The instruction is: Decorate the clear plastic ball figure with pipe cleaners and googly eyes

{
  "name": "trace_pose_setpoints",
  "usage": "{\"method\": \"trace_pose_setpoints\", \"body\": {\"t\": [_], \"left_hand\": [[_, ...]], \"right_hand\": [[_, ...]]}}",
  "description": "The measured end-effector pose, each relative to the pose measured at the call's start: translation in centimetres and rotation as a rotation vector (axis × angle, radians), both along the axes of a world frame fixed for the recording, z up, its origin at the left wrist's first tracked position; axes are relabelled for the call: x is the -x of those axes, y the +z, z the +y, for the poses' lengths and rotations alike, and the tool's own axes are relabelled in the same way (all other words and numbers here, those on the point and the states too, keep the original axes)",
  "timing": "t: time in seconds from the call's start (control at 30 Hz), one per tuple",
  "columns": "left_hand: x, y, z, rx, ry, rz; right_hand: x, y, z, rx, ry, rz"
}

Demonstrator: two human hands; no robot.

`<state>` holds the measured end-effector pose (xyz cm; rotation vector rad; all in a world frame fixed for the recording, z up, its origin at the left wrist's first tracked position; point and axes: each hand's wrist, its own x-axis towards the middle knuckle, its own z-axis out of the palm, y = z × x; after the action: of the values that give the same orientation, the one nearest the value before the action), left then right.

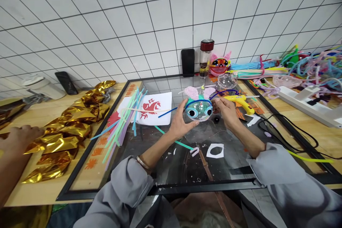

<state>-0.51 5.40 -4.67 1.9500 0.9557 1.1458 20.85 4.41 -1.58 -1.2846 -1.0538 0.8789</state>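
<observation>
My left hand grips the side of a clear plastic ball decorated as an animal head. It has large googly eyes in light-blue rings, pink fuzzy ears and green pipe cleaner at the back. A dark blue pipe cleaner crosses the ball's front above the eyes, its free end sticking out left past my left hand. At the ball's right side, my right hand is closed in a pinch on the blue pipe cleaner; the fingertips are partly hidden. A yellow glue gun lies just behind my right hand.
Pipe cleaners lie over a paper with a red print. Gold foil and another person's hand are at left. A glass bottle, phone, power strip and black cable surround the black-framed glass top.
</observation>
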Motion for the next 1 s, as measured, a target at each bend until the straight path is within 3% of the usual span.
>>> {"method": "trace_pose_setpoints", "body": {"t": [1.0], "left_hand": [[0.17, 0.16, -0.21, 0.002, 0.012, 0.006]], "right_hand": [[-0.08, 0.39, -0.04, -0.002, -0.020, 0.024]]}}
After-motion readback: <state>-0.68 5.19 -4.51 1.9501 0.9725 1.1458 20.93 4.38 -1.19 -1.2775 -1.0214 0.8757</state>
